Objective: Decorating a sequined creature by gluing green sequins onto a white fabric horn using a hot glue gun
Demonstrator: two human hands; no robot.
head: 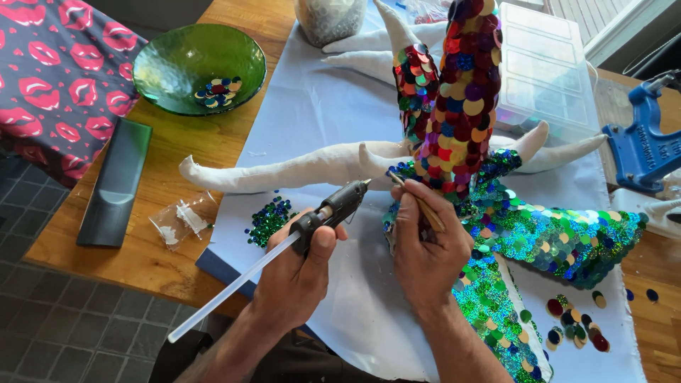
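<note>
The left hand grips a black glue gun, nozzle aimed at the sequin-covered stuffed figure on the white cloth, while the right hand pinches a thin wooden stick against it.

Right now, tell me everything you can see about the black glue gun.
The small black glue gun looks like plastic, with a metal-coloured nozzle tip pointing up and right toward the white stuffed fabric limb. A long translucent glue stick juts from its back, down-left. The left hand grips its body, thumb on top. It is held above the pale blue cloth, tilted, its tip just short of the limb.
</note>
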